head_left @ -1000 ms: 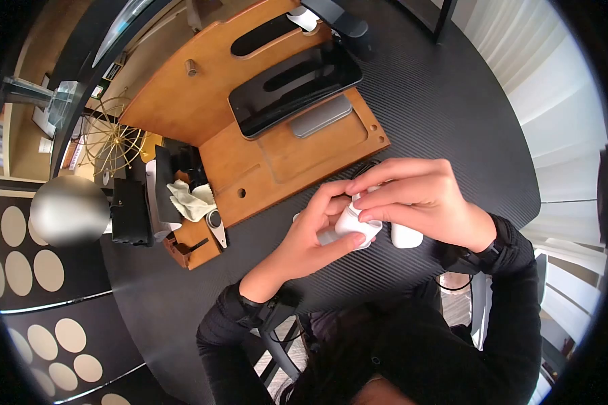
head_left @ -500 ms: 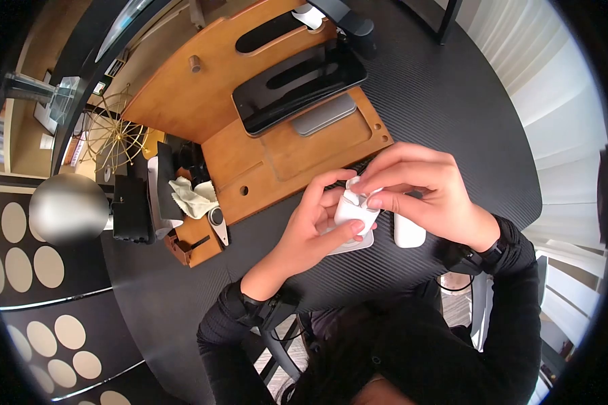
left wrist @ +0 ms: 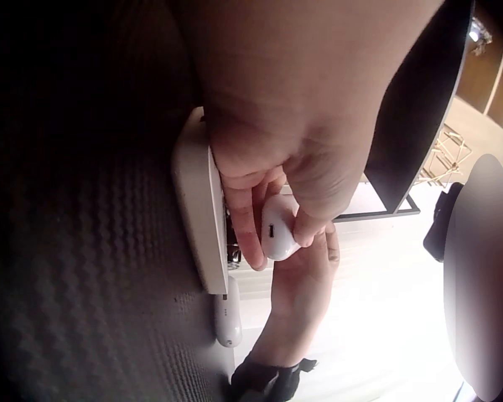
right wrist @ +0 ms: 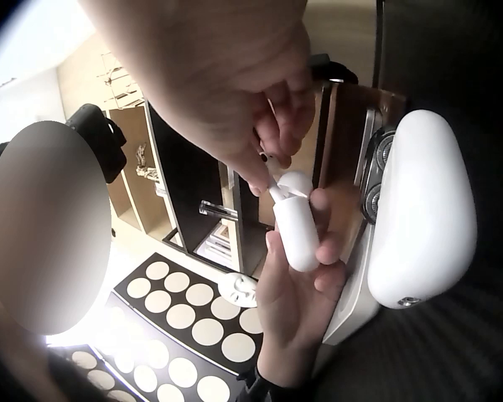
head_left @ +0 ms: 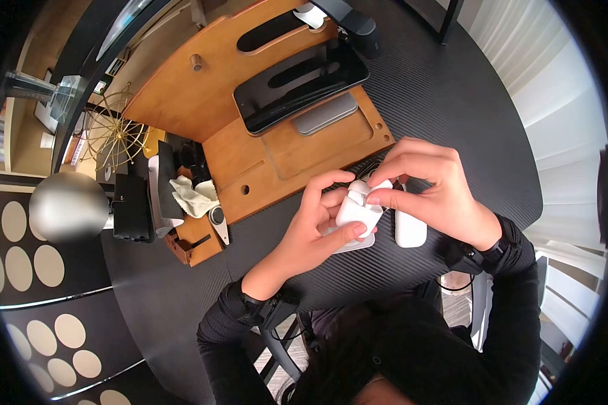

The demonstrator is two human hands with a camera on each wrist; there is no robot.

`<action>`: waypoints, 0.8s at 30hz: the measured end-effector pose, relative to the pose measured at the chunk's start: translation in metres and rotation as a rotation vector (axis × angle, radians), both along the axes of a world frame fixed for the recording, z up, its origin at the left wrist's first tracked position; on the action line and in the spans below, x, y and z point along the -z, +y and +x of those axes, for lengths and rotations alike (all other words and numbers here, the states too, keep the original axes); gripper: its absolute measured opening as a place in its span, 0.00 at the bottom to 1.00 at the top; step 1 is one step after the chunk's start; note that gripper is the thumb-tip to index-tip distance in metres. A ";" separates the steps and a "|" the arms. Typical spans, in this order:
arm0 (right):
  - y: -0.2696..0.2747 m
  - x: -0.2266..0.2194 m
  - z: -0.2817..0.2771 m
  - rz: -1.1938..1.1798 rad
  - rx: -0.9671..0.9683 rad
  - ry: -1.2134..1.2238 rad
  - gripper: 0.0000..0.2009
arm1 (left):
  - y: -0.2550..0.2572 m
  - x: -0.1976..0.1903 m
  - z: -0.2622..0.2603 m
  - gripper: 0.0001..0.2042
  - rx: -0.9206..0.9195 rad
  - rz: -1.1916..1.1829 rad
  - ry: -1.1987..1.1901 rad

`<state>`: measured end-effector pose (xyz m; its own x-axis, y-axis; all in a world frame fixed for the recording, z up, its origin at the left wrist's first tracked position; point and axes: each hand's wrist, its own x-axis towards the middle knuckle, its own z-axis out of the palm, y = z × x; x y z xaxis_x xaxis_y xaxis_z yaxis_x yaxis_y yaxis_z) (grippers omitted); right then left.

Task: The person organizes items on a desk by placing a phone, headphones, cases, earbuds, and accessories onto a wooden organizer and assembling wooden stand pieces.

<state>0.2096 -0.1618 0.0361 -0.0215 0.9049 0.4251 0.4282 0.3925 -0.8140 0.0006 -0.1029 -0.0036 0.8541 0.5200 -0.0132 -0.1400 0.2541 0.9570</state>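
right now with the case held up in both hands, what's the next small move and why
Probably lift the earbud straight up out of the white earbud case. The left hand grips the case body with its lid open, and the right hand fingertips pinch the earbud's top at the case mouth, so it looks only partly seated. A second white case lies on the black table beside them.

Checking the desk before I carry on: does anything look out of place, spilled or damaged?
Nothing looks spilled or broken. The left hand holds the white earbud case while the right hand pinches at its open top. One untidy spot: a crumpled cloth stuffed into the wooden organiser, beside the phone.
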 end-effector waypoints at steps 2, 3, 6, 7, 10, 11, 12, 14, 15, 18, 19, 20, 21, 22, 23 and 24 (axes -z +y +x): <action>0.000 0.001 -0.001 -0.011 -0.004 0.019 0.07 | 0.000 0.002 0.000 0.28 0.001 -0.026 -0.043; 0.000 0.001 -0.002 -0.022 -0.009 0.038 0.07 | 0.002 0.004 0.000 0.27 0.023 0.009 -0.045; 0.000 -0.001 0.000 -0.013 -0.020 0.004 0.07 | 0.002 0.002 0.000 0.28 0.034 0.018 -0.023; 0.001 0.001 0.000 -0.013 -0.020 0.004 0.07 | 0.002 0.000 0.000 0.29 0.022 -0.009 0.001; 0.003 0.005 0.002 0.113 -0.058 -0.013 0.07 | 0.002 -0.003 0.000 0.31 0.040 -0.023 0.011; 0.002 0.005 0.003 0.100 -0.081 -0.023 0.08 | 0.002 -0.004 0.000 0.31 0.040 -0.023 0.010; 0.001 0.004 0.004 0.086 -0.104 -0.034 0.09 | 0.002 -0.004 -0.001 0.32 0.031 -0.047 0.020; 0.002 0.005 0.005 0.099 -0.124 -0.037 0.08 | 0.003 -0.003 -0.002 0.33 0.022 -0.071 0.030; 0.002 0.006 0.005 0.111 -0.143 -0.040 0.08 | 0.004 -0.001 -0.002 0.32 0.017 -0.029 0.035; 0.003 -0.001 0.004 0.167 -0.203 -0.082 0.07 | 0.003 -0.003 -0.001 0.32 0.001 0.004 0.038; 0.003 0.000 0.003 0.167 -0.204 -0.082 0.07 | 0.002 -0.004 -0.001 0.32 -0.011 -0.006 0.038; 0.001 0.000 0.002 0.153 -0.221 -0.080 0.07 | 0.003 -0.003 -0.001 0.32 -0.012 -0.006 0.038; 0.001 0.001 0.001 0.138 -0.237 -0.077 0.08 | 0.003 -0.003 -0.002 0.32 -0.007 -0.003 0.043; 0.001 0.002 0.001 0.138 -0.237 -0.077 0.08 | 0.003 -0.003 -0.002 0.32 -0.003 0.000 0.048; 0.001 0.002 0.002 0.102 -0.230 -0.058 0.09 | 0.003 -0.004 -0.002 0.32 -0.003 -0.001 0.048; 0.002 0.003 0.003 0.066 -0.224 -0.039 0.09 | 0.003 -0.005 -0.001 0.31 -0.001 -0.011 0.046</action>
<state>0.2129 -0.1600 0.0333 -0.2361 0.8462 0.4778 0.3557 0.5328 -0.7679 -0.0008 -0.0995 0.0019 0.8517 0.5209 -0.0579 -0.0968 0.2648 0.9594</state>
